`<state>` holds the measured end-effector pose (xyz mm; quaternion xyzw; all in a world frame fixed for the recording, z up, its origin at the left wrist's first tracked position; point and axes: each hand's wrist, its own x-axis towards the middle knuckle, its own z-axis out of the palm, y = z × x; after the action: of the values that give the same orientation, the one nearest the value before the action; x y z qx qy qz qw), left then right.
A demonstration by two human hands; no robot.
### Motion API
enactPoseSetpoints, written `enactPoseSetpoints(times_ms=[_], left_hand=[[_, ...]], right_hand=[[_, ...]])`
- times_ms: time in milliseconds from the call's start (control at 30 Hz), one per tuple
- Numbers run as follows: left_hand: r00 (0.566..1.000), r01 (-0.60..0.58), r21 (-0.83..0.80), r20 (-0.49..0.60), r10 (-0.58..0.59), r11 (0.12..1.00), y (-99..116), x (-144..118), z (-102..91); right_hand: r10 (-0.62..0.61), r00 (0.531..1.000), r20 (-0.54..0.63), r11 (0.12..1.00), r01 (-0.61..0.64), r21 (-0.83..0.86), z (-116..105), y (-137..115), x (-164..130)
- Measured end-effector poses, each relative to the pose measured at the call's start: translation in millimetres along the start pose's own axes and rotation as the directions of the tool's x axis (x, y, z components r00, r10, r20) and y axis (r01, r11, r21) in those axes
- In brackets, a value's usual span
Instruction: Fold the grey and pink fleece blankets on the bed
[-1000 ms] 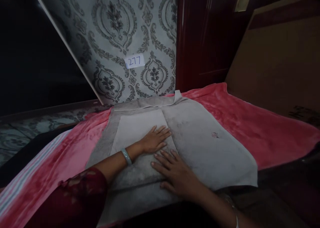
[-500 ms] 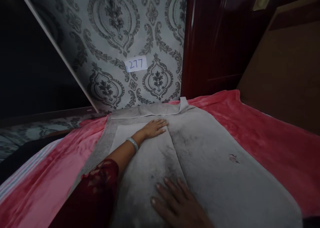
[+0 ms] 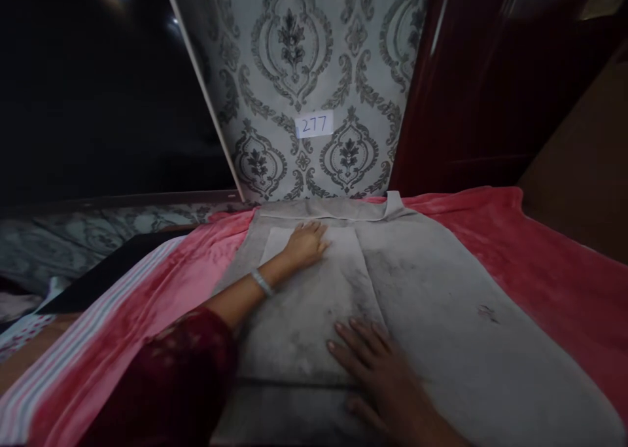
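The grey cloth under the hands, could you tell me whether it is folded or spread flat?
Folded: on the grey cloth a flap edge runs down the middle, over a lower layer.

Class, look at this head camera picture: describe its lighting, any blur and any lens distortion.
Head view: dim throughout, the upper left nearly black with two small light glints; the right hand at the near edge is soft with blur, the left hand on the grey felt-like cloth sharper; the patterned wall panel's straight white edge leans strongly, showing wide-angle distortion.

Your left hand lies palm down, arm stretched forward (bangle at the wrist); your right hand rests flat nearer you, fingers spread.
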<state>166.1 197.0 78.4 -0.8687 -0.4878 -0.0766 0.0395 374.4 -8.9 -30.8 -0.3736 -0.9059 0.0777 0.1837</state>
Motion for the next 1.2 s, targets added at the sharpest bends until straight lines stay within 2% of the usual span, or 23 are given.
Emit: enactPoseSetpoints(times_ms=[100, 167, 233, 300, 367, 433, 500, 567, 767, 933, 1067, 1200], left_hand=[[0.995, -0.076, -0.088, 0.059, 0.081, 0.993, 6.7, -100.5, -17.4], [0.994, -0.075, -0.127, 0.065, 0.083, 0.989, 14.4, -162.6, -21.5], [0.999, -0.042, -0.123, 0.025, 0.045, 0.992, 22.8, -207.2, -17.7], [0.999, -0.016, -0.085, -0.035, 0.013, 0.996, 29.9, -231.1, -6.0], [0.994, 0.013, -0.026, -0.107, -0.016, 1.0, 35.1, -239.1, 11.5], [0.98, 0.069, 0.042, -0.188, -0.06, 0.997, 39.0, -239.2, 31.1], [0.96, 0.126, 0.102, -0.264, -0.095, 0.987, 41.9, -238.1, 48.7], [0.945, 0.148, 0.142, -0.312, -0.098, 0.979, 44.0, -238.4, 60.6], [0.91, 0.142, 0.158, -0.409, -0.066, 0.977, 41.9, -239.7, 68.4], [0.904, 0.125, 0.169, -0.425, -0.042, 0.978, 37.4, -238.2, 72.6], [0.905, 0.137, 0.144, -0.421, -0.065, 0.98, 37.7, -239.7, 74.9], [0.918, 0.158, 0.065, -0.376, -0.122, 0.985, 40.2, -242.0, 69.9]], right_hand=[[-0.029, 0.996, 0.08, 0.992, 0.019, 0.125, -32.4, 10.0, 4.8], [-0.031, 0.998, 0.057, 0.986, 0.021, 0.168, -53.7, 18.1, 27.2], [-0.056, 0.998, -0.019, 0.987, 0.058, 0.15, -65.8, 19.8, 66.8], [-0.179, 0.984, -0.027, 0.978, 0.18, 0.108, -63.4, 13.6, 116.1], [-0.301, 0.952, 0.059, 0.952, 0.297, 0.072, -46.6, 4.6, 164.1], [-0.366, 0.913, 0.183, 0.931, 0.36, 0.065, -22.3, 0.7, 202.1], [-0.397, 0.877, 0.271, 0.917, 0.391, 0.077, 0.3, 5.8, 228.5], [-0.401, 0.864, 0.305, 0.915, 0.393, 0.09, 14.7, 19.0, 247.6], [-0.211, 0.93, 0.3, 0.976, 0.217, 0.013, 23.0, 75.0, 305.2], [-0.043, 0.957, 0.286, 0.997, 0.061, -0.054, 32.5, 109.9, 339.1], [0.01, 0.96, 0.281, 0.997, 0.011, -0.074, 32.9, 110.9, 345.8], [0.146, 0.954, 0.261, 0.981, -0.105, -0.165, 13.6, 92.7, 338.6]])
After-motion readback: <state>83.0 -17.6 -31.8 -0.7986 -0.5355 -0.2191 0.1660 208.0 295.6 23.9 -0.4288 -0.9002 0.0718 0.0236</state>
